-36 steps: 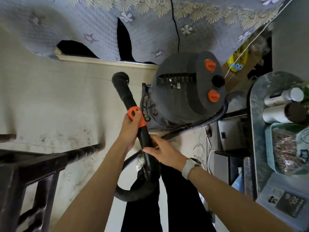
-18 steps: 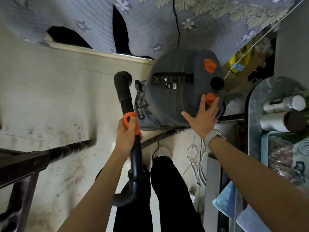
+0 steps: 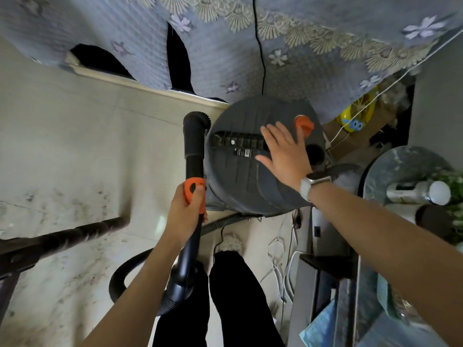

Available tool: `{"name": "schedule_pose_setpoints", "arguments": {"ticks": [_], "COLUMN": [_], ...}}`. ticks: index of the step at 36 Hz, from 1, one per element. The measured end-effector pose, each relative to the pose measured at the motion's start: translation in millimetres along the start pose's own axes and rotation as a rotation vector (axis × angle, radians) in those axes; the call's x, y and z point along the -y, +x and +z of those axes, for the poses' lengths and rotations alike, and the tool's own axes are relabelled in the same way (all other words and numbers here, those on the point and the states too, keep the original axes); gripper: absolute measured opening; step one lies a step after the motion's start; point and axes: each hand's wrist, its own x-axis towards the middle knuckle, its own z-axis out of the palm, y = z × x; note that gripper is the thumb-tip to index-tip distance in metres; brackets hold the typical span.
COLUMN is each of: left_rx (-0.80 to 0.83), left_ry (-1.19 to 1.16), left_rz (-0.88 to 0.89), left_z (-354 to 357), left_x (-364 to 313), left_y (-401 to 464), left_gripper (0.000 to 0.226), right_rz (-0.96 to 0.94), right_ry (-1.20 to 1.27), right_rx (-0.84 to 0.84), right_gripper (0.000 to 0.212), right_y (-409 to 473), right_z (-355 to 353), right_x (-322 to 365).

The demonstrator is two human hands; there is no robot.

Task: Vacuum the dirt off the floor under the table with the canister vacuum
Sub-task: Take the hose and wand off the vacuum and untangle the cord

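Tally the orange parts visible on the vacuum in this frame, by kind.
Orange knob on the canister: 1
Orange collar on the wand, under the left hand's grip: 1
Total: 2

The open right hand lies over the canister top and may hide another.

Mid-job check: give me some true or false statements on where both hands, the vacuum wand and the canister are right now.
1. The left hand grips the black vacuum wand at its orange collar. True.
2. The right hand is curled round the wand. False: it lies open-fingered over the round dark grey canister vacuum.
3. The wand's nozzle points toward the flowered blue tablecloth. True.
4. The canister lies tipped on the dirty pale tiled floor. False: it stands upright.
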Motion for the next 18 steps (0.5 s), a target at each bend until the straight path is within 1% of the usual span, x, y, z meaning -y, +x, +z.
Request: {"name": "schedule_pose_setpoints", "arguments": {"ticks": [2, 3, 5, 8, 11, 13, 16, 18], "left_rx": [-0.018, -0.03, -0.05, -0.069, -0.074, -0.078, -0.094, -0.105], "left_ry": [-0.002, -0.008, -0.02, -0.034, -0.025, -0.016, -0.006, 0.007], "left_rz": [0.003, 0.0, -0.008, -0.015, -0.019, -0.009, 0.009, 0.019], "left_z": [1.3, 1.7, 1.9, 0.7, -2.4, -5.8, -11.2, -14.6], "left_x": [-4.1, -5.5, -8.3, -10.9, -12.3, -13.9, -16.1, -18.0], "left_y": [2.6, 4.1, 6.7, 9.6, 11.9, 13.8, 16.9, 18.6], "left_gripper": [0.022, 0.022, 0.022, 0.022, 0.023, 0.022, 0.024, 0.026], "right_rz": [-0.052, -0.079, -0.131, -0.152, -0.171, -0.156, -0.093, -0.068], "right_ry": [0.003, -0.006, -0.027, -0.004, 0.049, 0.085, 0.119, 0.104], "right_rx": [0.089, 0.099, 0.075, 0.062, -0.011, -0.057, -0.032, -0.048], "right_gripper": [0.065, 0.064, 0.063, 0.063, 0.057, 0.053, 0.052, 0.051], "right_y": [17.8, 23.3, 28.3, 30.9, 33.6, 33.3, 31.7, 32.8], "right_z": [-0.8, -0.4, -1.5, -2.2, -0.2, 2.3, 4.5, 3.0], "right_x": [-0.4, -1.5, -5.0, -11.3, -10.8, -6.5, 0.5, 5.1]}}
